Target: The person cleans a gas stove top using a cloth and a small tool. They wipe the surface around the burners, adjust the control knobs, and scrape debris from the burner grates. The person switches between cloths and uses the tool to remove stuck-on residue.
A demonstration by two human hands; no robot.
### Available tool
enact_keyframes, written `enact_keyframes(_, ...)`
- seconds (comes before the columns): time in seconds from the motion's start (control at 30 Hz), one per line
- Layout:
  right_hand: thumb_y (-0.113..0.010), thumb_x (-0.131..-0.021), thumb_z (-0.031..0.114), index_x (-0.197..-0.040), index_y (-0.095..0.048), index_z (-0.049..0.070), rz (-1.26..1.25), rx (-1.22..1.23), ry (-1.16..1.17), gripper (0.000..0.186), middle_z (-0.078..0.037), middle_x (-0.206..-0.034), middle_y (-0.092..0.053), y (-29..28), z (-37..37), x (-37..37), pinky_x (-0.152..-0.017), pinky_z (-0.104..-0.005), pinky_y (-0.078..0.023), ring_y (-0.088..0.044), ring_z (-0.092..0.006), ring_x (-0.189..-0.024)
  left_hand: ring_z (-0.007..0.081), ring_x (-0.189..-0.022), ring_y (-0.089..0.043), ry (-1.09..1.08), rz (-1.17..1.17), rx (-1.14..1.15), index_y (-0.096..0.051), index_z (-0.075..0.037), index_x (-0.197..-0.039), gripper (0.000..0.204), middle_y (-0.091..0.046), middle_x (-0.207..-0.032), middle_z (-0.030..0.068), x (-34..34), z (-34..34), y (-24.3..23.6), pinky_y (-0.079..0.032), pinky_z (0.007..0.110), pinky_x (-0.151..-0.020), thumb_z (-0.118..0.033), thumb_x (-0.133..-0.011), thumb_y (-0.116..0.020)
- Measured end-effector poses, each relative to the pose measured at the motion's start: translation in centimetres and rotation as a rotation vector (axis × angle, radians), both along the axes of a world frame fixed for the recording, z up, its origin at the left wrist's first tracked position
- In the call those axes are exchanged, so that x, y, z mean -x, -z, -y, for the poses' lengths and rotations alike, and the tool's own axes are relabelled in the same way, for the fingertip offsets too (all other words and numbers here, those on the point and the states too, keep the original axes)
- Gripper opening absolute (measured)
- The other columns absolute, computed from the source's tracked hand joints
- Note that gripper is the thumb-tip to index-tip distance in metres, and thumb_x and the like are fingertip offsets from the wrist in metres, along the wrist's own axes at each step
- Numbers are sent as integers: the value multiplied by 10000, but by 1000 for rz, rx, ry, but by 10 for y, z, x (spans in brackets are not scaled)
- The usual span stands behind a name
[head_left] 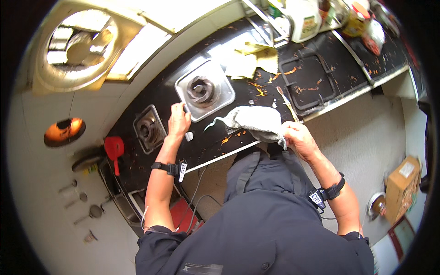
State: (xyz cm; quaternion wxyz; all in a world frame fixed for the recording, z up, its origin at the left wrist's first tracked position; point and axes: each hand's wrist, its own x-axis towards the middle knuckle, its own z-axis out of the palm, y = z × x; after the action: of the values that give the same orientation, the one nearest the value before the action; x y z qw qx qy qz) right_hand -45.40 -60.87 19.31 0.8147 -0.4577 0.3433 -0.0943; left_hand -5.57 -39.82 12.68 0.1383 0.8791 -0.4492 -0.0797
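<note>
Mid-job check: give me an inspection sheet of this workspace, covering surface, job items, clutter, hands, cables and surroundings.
Surface: black counter, marked with orange-brown patches.
Job items: gray cloth, bunched near the counter's front edge; larger burner tray, silver, to its upper left.
Clutter: yellow cloth behind the gray one; slim brush close to the right hand; white bottle at far right.
Hands: left hand by the tray's left edge, grip unclear; right hand pinching the gray cloth.
Cables: dark cables below the counter's front edge.
Surroundings: round fan upper left; cardboard box at right.
</note>
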Motion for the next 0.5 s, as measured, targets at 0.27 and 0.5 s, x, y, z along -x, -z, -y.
enact_keyframes(0.27,-586,-899,175,-832,-618,3,72,443,-616,188,-19,-778,-595,-34,-39,-88,-668,-286,-461,-551,-103,-732,281,-1265,-484,30,-1084,96,-238,-114,-1518,1044,-250,-1514,161,137,-54,-60,-497,433,-990,-155,-699,-884)
enact_keyframes(0.5,-564,-919,179,-953,-658,9,58,153,-798,197,-59,-799,-661,-38,-112,-197,-614,-286,-524,-632,-122,-692,157,-1078,-612,-139,-1153,388,-614,-30,-1237,315,-675,-1140,55,134,-129,-76,-482,325,-965,-11,-923,-597)
